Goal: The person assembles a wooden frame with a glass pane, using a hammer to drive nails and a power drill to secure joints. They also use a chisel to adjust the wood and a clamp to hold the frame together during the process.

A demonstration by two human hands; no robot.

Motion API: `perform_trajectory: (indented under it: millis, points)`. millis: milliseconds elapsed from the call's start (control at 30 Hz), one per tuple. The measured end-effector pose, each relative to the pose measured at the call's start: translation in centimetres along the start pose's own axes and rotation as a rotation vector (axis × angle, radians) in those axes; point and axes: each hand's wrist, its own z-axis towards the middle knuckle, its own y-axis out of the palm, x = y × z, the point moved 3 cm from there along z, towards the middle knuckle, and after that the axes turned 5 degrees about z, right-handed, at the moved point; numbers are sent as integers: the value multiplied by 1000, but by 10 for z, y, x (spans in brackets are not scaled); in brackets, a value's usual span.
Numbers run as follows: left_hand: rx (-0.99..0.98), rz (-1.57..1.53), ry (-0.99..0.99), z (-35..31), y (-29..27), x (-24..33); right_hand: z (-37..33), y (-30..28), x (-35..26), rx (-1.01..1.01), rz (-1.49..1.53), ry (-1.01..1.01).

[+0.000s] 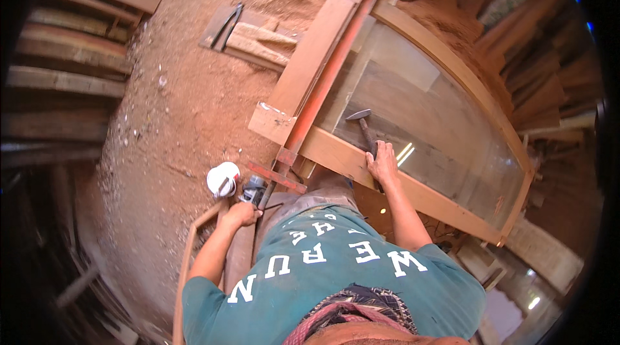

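Because the hammer (pixel 365 129) is gripped partway along its dark handle, its metal head projects beyond the right hand (pixel 384 163), over the panel, seemingly kept ready rather than in use. Left hand (pixel 240 214): fingers curled beside the screw end of the bar clamp (pixel 325 83), probably there to work it; from where I stand, I cannot tell whether they grip it. Clamp: long, straight, red-painted metal, worn, laid slantwise across the wooden frame (pixel 336 154), presumably to draw its joints together. Frame: pale, smooth-planed timber, in front of the person, its far rail bowed in this view. Panel (pixel 426 119): flat, glossy, glass-like, hazed with dust, enclosed by the rails. Timber piece (pixel 313 54): thick, squared, alongside the clamp bar. White tub (pixel 223 180): rounded, near the left hand, perhaps for easy reach. Ground (pixel 181 100): reddish, granular, strewn with pale flecks. Stacked boards (pixel 68 80): rough-edged, at far left.
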Motion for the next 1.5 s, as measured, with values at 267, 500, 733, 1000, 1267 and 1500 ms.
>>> perform_trajectory:
  millis: [267,500,733,1000,1267,1500]
  points:
    - [-789,-1534,-120,18,31,-42,-75,-38,32,228,145,89]
    - [-875,-1184,-147,41,14,-33,-171,-34,83,289,263,204]
    - [-1006,-1411,-157,62,34,-21,-187,-30,113,180,343,166]
    - [-949,-1695,-139,53,38,-17,-171,-29,165,63,331,69]
    - [-779,-1045,-177,75,22,-13,-197,-39,197,136,363,237]
    - [-510,-967,-218,36,12,31,-268,26,220,154,418,438]
